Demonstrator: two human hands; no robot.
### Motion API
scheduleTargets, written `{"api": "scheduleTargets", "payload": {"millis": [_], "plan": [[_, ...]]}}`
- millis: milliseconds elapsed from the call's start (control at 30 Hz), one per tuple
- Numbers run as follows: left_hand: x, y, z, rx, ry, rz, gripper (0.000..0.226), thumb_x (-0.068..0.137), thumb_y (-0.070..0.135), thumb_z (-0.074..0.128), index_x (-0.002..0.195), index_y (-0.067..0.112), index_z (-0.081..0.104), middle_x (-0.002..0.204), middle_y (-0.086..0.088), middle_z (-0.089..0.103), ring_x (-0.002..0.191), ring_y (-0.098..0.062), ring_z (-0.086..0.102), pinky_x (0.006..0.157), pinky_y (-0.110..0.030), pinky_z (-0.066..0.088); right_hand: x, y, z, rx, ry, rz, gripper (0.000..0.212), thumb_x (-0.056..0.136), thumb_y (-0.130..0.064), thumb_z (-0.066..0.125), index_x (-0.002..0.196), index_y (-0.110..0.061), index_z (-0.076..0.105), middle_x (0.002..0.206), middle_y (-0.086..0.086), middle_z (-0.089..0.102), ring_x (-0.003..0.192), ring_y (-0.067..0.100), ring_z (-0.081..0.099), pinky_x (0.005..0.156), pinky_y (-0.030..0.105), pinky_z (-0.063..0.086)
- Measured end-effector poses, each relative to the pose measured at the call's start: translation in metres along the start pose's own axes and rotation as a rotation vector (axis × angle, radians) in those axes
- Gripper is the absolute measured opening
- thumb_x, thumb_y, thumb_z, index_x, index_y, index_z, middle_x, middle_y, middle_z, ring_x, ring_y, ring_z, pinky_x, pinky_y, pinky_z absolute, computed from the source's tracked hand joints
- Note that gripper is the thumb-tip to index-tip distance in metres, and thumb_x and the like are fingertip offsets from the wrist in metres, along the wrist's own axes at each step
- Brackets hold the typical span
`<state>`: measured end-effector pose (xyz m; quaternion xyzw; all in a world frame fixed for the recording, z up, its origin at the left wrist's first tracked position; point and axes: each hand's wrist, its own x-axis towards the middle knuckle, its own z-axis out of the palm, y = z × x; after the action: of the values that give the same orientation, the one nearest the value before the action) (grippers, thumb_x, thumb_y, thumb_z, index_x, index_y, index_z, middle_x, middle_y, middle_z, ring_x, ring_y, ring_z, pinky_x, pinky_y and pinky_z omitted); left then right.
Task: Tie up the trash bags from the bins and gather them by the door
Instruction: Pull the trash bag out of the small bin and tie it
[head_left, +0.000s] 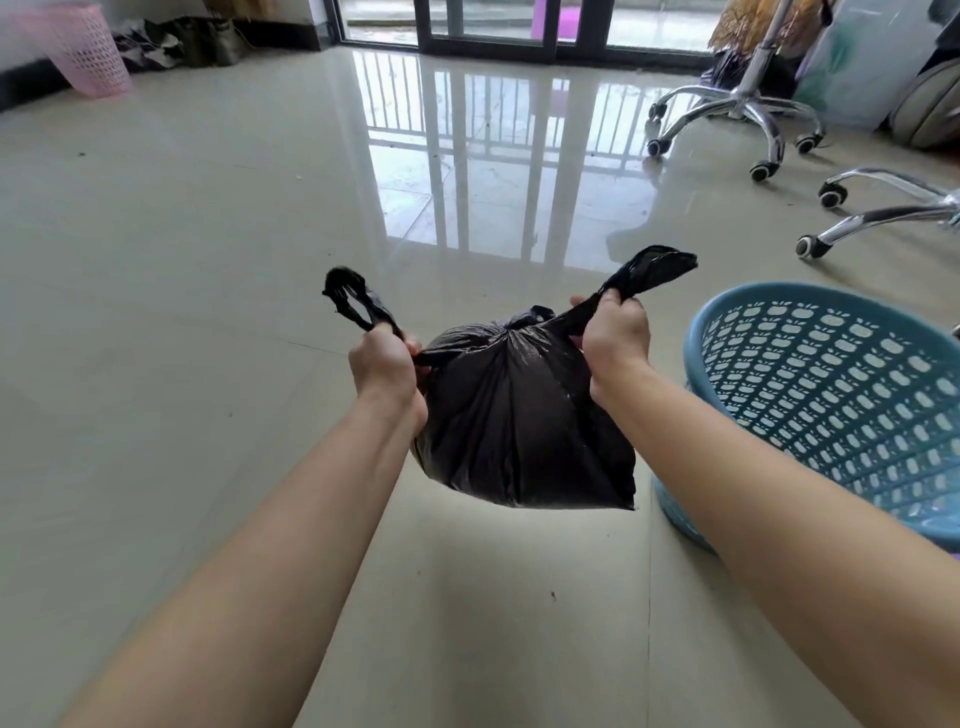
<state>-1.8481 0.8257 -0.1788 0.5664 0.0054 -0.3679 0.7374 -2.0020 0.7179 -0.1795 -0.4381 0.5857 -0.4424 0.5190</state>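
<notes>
A full black trash bag (514, 415) hangs in the air in front of me, above the tiled floor. Its top is gathered into a knot between my hands. My left hand (384, 364) is shut on the bag's left handle, whose loop sticks up past my fist. My right hand (615, 332) is shut on the right handle, its end flaring up to the right. The two handles are pulled apart sideways. A blue perforated bin (826, 395) stands on the floor just right of the bag, with no bag inside it.
A pink perforated bin (78, 52) stands at the far left by the wall. Two chrome wheeled chair bases (737, 109) (883, 208) are at the right. A glass sliding door (493, 26) is straight ahead across glossy tile floor (208, 234). Dark shoes lie by the left wall.
</notes>
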Motion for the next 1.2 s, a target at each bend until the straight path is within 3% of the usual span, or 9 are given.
{"api": "scheduleTargets", "payload": {"millis": [167,267,367,500,633,767,900,1067,1200], "plan": [[-0.001,0.009,0.0,0.007,-0.102,0.171,0.035,0.103,0.022,0.039,0.069,0.015,0.042,0.048,0.002,0.041,0.053,-0.022,0.056,0.065,-0.033,0.049,-0.009,-0.009,0.004,0.299,-0.18,0.018,0.025,0.108,-0.028,0.034,0.09,-0.016,0.047,0.064,-0.001,0.054,0.059,0.017,0.062,0.065,0.031,0.054],[0.004,-0.011,-0.005,0.055,-0.189,0.094,0.03,0.1,0.031,0.041,0.073,0.017,0.041,0.052,0.003,0.034,0.047,-0.019,0.043,0.057,-0.032,0.045,-0.01,0.03,0.003,0.002,-0.256,0.121,0.022,0.104,-0.034,0.041,0.089,-0.019,0.049,0.059,-0.002,0.051,0.063,0.02,0.06,0.065,0.033,0.049],[0.005,-0.053,-0.018,0.392,-0.28,0.047,0.011,0.096,0.016,0.051,0.086,0.01,0.047,0.054,0.002,0.04,0.044,-0.014,0.047,0.062,-0.044,0.052,-0.012,0.067,-0.01,-0.18,-0.37,0.271,0.018,0.097,-0.031,0.048,0.086,-0.017,0.051,0.066,0.0,0.052,0.065,0.018,0.053,0.067,0.032,0.042],[0.005,-0.081,-0.027,0.72,-0.393,0.106,0.009,0.102,0.012,0.048,0.093,0.012,0.049,0.068,-0.007,0.051,0.049,-0.014,0.056,0.074,-0.045,0.058,-0.012,0.084,-0.025,-0.519,-0.491,0.019,0.015,0.102,-0.019,0.047,0.11,-0.015,0.059,0.089,0.005,0.063,0.085,0.021,0.057,0.085,0.039,0.047],[0.005,-0.094,-0.038,0.971,-0.441,0.071,0.021,0.107,0.018,0.038,0.092,0.011,0.051,0.069,-0.002,0.052,0.049,-0.016,0.06,0.067,-0.033,0.048,-0.012,0.094,-0.033,-0.738,-0.551,-0.109,0.023,0.106,-0.027,0.043,0.099,-0.015,0.061,0.084,0.001,0.066,0.085,0.023,0.06,0.082,0.04,0.048],[0.003,-0.099,-0.046,0.805,-0.431,-0.117,0.016,0.103,0.009,0.041,0.092,0.006,0.053,0.05,0.005,0.047,0.041,-0.012,0.053,0.066,-0.04,0.054,-0.017,0.098,-0.04,-0.919,-0.57,-0.299,0.027,0.107,-0.033,0.042,0.096,-0.013,0.056,0.086,0.004,0.058,0.083,0.024,0.052,0.07,0.032,0.032],[0.013,-0.065,-0.036,0.497,-0.506,-0.204,0.019,0.097,-0.003,0.046,0.108,0.008,0.056,0.064,0.001,0.043,0.051,-0.011,0.048,0.055,-0.034,0.055,-0.01,0.086,-0.038,-0.916,-0.645,-0.374,0.023,0.107,-0.031,0.041,0.109,-0.015,0.059,0.096,0.006,0.064,0.091,0.028,0.06,0.075,0.035,0.041],[0.005,-0.054,-0.04,0.483,-0.797,-0.253,0.045,0.085,0.024,0.078,0.123,0.005,0.062,0.075,0.003,0.055,0.059,-0.011,0.045,0.064,-0.032,0.054,-0.016,0.064,-0.037,-1.091,-0.877,-0.485,0.025,0.107,-0.031,0.039,0.122,-0.026,0.058,0.11,0.003,0.068,0.102,0.028,0.061,0.09,0.041,0.049],[-0.004,-0.056,-0.029,0.282,-0.596,-0.276,0.031,0.1,0.035,0.056,0.084,0.011,0.066,0.051,0.005,0.044,0.047,-0.011,0.037,0.053,-0.03,0.055,-0.021,0.063,-0.033,-0.896,-0.831,-0.409,0.03,0.099,-0.042,0.057,0.119,-0.021,0.063,0.1,-0.004,0.067,0.095,0.017,0.06,0.085,0.029,0.044]]}}
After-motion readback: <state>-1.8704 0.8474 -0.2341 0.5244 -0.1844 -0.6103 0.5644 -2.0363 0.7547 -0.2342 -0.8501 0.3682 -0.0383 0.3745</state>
